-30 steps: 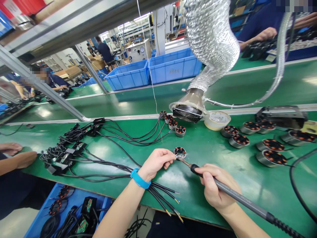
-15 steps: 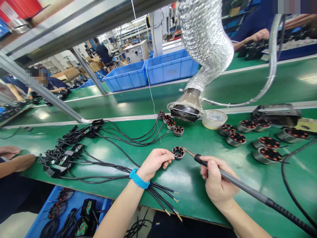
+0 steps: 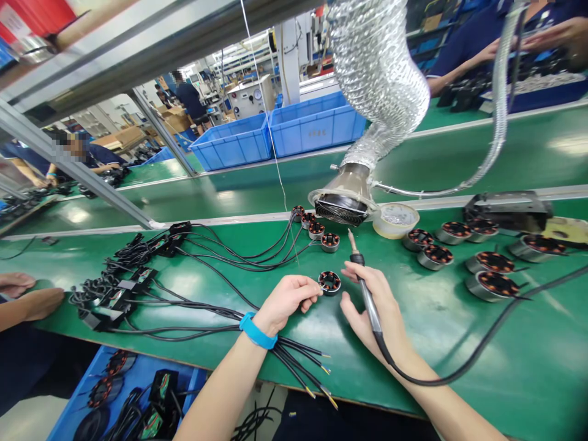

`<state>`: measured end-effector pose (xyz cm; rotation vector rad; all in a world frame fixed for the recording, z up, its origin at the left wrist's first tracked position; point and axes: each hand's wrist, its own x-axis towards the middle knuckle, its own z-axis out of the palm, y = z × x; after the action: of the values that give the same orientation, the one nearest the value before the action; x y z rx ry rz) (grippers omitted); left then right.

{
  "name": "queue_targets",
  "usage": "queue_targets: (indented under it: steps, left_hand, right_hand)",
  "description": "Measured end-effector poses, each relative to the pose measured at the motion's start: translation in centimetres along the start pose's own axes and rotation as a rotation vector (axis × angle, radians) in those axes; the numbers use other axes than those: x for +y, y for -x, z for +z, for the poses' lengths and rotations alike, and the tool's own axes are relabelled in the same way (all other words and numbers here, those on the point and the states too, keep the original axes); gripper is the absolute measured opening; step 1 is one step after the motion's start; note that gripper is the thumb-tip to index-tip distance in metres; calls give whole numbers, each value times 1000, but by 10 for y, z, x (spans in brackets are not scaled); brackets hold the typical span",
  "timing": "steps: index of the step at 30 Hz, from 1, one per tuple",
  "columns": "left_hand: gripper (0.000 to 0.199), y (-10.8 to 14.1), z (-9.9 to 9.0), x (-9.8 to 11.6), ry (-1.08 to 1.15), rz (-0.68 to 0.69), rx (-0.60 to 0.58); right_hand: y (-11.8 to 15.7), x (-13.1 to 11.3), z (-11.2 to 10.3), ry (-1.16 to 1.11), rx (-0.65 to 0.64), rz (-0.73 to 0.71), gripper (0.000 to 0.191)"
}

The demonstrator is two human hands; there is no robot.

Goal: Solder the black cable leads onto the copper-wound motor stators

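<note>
A small motor stator (image 3: 329,282) with copper windings and a dark ring lies on the green bench. My left hand (image 3: 294,295), with a blue band at its wrist, pinches the stator's left edge; whether a thin wire is between the fingertips too, I cannot make out. My right hand (image 3: 374,300) carries a soldering iron (image 3: 367,297) across its fingers, tip pointing up and away. Its thumb and forefinger are spread toward the stator's right side without touching it. Black cables (image 3: 206,304) with stripped coloured ends pass under my left wrist.
Beyond the stator, several wired stators (image 3: 329,242) sit near a fume extractor hood (image 3: 344,196) and a round tub (image 3: 395,220). More stators (image 3: 491,286) stand at right. Circuit boards (image 3: 120,297) lie left, close to another person's hands (image 3: 39,303). A blue bin (image 3: 78,398) is below.
My right hand has moved left toward the stator and loosened its fingers. The soldering iron's tip has swung from beside the stator to pointing away and up. My left hand stays put.
</note>
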<state>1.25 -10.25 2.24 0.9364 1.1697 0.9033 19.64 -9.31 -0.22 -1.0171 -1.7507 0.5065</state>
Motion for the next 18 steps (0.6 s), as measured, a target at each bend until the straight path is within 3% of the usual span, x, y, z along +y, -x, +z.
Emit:
queue_targets:
  steps: [5,14,18]
  left_hand:
    - [30,0,0,1,7,7,-17]
    - [28,0,-1,0,-1,22,-35]
    - [14,-1,-3,0,-114,116,144]
  right_hand:
    - [1,7,9,1,-110,-11,59]
    - [-8,17,17,-85,-230,-58,52]
    - [-10,19,11,-53,-226,-83,49]
